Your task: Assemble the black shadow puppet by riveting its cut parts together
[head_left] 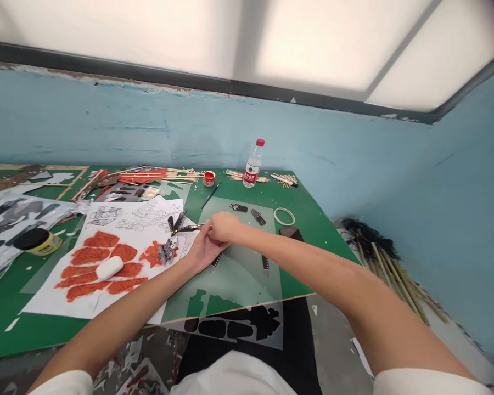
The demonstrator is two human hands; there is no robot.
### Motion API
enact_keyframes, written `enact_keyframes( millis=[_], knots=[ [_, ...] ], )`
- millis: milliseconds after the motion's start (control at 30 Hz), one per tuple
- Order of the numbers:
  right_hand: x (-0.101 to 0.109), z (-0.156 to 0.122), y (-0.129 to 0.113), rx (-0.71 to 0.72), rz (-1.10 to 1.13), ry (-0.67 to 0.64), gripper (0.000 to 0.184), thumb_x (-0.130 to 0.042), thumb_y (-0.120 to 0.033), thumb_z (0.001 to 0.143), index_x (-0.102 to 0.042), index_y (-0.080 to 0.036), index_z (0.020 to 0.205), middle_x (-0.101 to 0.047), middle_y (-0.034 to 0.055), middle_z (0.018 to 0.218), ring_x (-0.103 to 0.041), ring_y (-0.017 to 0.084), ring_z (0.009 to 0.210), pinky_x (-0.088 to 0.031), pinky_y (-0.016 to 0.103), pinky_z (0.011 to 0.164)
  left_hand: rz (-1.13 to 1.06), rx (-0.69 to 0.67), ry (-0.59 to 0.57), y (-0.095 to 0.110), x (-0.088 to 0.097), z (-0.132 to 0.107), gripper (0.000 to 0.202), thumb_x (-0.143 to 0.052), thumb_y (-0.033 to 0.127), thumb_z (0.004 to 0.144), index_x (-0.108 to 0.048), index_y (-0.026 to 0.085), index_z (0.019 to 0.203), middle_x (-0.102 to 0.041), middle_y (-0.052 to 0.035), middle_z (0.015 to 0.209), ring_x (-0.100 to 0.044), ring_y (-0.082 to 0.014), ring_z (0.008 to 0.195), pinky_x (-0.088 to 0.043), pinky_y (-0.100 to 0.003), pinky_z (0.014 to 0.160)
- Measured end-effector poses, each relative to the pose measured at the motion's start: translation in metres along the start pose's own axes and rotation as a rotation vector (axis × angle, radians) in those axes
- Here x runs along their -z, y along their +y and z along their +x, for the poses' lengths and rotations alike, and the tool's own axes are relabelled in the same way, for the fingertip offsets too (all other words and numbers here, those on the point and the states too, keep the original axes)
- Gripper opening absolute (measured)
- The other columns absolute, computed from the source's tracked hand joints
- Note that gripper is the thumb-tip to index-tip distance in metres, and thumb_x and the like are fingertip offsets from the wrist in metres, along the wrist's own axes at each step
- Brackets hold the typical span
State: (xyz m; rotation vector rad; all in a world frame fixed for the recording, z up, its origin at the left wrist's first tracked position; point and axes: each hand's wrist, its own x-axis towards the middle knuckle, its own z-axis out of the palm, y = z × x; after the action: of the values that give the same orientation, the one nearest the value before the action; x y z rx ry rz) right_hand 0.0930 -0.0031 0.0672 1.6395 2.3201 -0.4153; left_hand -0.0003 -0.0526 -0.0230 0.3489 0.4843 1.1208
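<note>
Over the translucent plastic sheet (247, 258), my two hands meet. My left hand (201, 252) is closed, thumb up, at the end of a black jointed cut-out strip (187, 227) with pale dots and a leaf-like tip pointing left. My right hand (226, 226) is curled into a fist against the left fingertips; what it grips is hidden. Around them lie small black cut-out pieces, one (239, 207) beyond the right hand and another (258, 216) to its right. A grey-black cut-out (168, 251) rests on the drawing paper left of my left hand.
White paper (90, 219) with line drawings and red-painted shapes carries a white oval object (109, 267). Nearby are a black-lidded jar (37, 241), a red paint pot (209, 178), a brush (211, 195), a water bottle (252, 167), a tape roll (284, 216) and a phone-like dark slab (291, 234).
</note>
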Motion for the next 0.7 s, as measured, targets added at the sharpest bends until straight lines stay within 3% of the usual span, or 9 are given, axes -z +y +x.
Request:
enact_keyframes(
  millis=[133,200,300,367,500,700],
  knots=[
    [0.011,-0.010,0.028,-0.036,-0.019,0.054,0.032,-0.060,-0.036,0.092,-0.078,-0.013,0.104,-0.077,0.0197,0.100,-0.076,0.027,0.092,-0.056,0.028,0.076,-0.100,-0.013,-0.005,0.006,-0.001,0.003,0.057,-0.058,0.071,0.091,-0.069,0.016,0.100,-0.076,-0.0153,0.109,-0.071,-0.0298,0.113,-0.055,-0.048,0.106],
    [0.013,-0.017,0.042,-0.063,-0.038,0.085,0.033,-0.059,-0.036,0.094,-0.077,-0.012,0.109,-0.077,0.0213,0.104,-0.076,0.028,0.096,-0.056,0.029,0.079,-0.079,-0.058,0.043,0.010,0.000,0.006,0.050,-0.061,0.064,0.093,-0.069,0.016,0.101,-0.076,-0.0160,0.113,-0.072,-0.0296,0.114,-0.055,-0.049,0.107],
    [0.007,-0.028,0.053,-0.087,-0.060,0.107,0.032,-0.058,-0.034,0.095,-0.076,-0.013,0.111,-0.077,0.0216,0.107,-0.075,0.029,0.101,-0.056,0.031,0.084,0.091,-0.125,0.101,0.014,0.000,0.009,0.031,-0.068,0.039,0.095,-0.071,0.014,0.113,-0.077,-0.0153,0.116,-0.073,-0.0270,0.113,-0.054,-0.048,0.109],
    [0.001,-0.032,0.056,-0.093,-0.066,0.106,0.032,-0.058,-0.034,0.095,-0.076,-0.013,0.111,-0.077,0.0210,0.107,-0.075,0.029,0.101,-0.056,0.031,0.085,0.190,-0.125,0.106,0.013,0.000,0.009,0.030,-0.069,0.030,0.095,-0.072,0.014,0.119,-0.078,-0.0151,0.116,-0.074,-0.0268,0.111,-0.055,-0.049,0.108],
    [-0.009,-0.033,0.055,-0.093,-0.070,0.103,0.032,-0.056,-0.034,0.097,-0.075,-0.014,0.114,-0.077,0.0203,0.108,-0.075,0.029,0.103,-0.056,0.031,0.085,0.247,-0.110,0.130,0.009,0.002,0.010,0.028,-0.066,0.030,0.097,-0.074,0.011,0.116,-0.079,-0.0172,0.111,-0.075,-0.0281,0.108,-0.057,-0.051,0.105],
    [-0.016,-0.023,0.059,-0.072,-0.082,0.107,0.030,-0.057,-0.029,0.096,-0.075,-0.012,0.114,-0.077,0.0211,0.109,-0.074,0.029,0.106,-0.055,0.033,0.088,0.289,-0.188,0.182,0.004,0.006,0.014,0.025,-0.064,0.030,0.100,-0.077,0.010,0.107,-0.075,-0.0172,0.125,-0.070,-0.0265,0.120,-0.054,-0.044,0.110]
  ],
)
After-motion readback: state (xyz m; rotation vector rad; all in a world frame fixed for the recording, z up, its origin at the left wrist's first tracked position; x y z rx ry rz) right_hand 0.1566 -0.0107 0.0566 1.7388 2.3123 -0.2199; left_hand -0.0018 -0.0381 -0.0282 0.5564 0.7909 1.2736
